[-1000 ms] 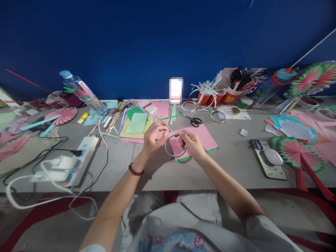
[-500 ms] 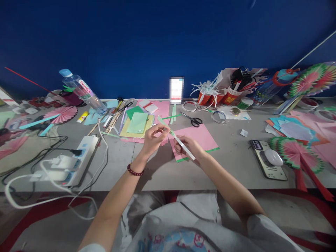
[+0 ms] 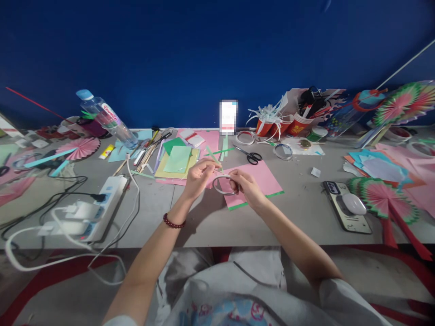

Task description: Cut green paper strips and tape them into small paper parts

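My right hand (image 3: 246, 186) grips a thin roll of double-sided tape (image 3: 221, 189), held flat-ish above a pink paper sheet (image 3: 261, 177) with green edging on the grey table (image 3: 204, 217). My left hand (image 3: 200, 175) is closed in a pinch on a narrow green paper strip (image 3: 213, 156) that sticks up and to the right, just beside the roll. Both hands meet over the sheet's left part. A dark bead bracelet (image 3: 173, 222) is on my left wrist.
Black scissors (image 3: 249, 155) and more tape rolls (image 3: 282, 151) lie behind the sheet. A stack of coloured papers (image 3: 177, 160), a tilted water bottle (image 3: 105, 118) and a power strip (image 3: 97, 206) with cables sit left. A phone (image 3: 346, 206), paper fans (image 3: 384, 194) and red cups (image 3: 295, 124) are right.
The tape roll was turned edge-on half a second ago and is back to showing its ring. My left hand has kept its pinch on the green strip and shifted slightly.
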`<state>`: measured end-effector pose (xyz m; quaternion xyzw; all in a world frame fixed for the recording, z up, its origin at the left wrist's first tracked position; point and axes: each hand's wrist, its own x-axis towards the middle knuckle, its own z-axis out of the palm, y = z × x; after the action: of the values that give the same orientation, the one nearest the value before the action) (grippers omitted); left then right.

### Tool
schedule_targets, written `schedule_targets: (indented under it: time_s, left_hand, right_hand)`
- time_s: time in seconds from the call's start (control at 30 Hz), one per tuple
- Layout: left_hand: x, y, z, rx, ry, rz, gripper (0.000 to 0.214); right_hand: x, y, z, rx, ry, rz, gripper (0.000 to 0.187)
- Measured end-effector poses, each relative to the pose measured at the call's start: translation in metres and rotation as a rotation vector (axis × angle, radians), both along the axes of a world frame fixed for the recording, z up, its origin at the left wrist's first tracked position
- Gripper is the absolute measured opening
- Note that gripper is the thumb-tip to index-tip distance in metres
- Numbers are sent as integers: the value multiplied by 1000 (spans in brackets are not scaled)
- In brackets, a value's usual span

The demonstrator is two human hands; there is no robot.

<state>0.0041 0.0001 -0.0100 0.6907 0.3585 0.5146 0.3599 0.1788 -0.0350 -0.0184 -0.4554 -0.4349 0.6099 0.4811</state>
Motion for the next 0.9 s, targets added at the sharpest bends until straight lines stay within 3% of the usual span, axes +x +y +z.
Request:
schedule_targets:
  time_s: [0.23, 0.57, 0.73, 0.9]
  left_hand:
    - [5, -1, -2, 159, 201, 148, 15]
    - [4, -1, -6, 113, 167, 209, 25]
    - [5, -3, -3, 142, 176, 157, 22]
    - [8, -6, -3, 247, 193, 125, 16]
  right_hand:
    - [1, -4, -3, 230, -262, -180, 17]
    - [-6, -12, -3, 497, -609, -225, 9]
    - [-5, -10, -7, 622, -792, -311, 6]
    - [-4, -9, -4, 646, -822, -392, 5]
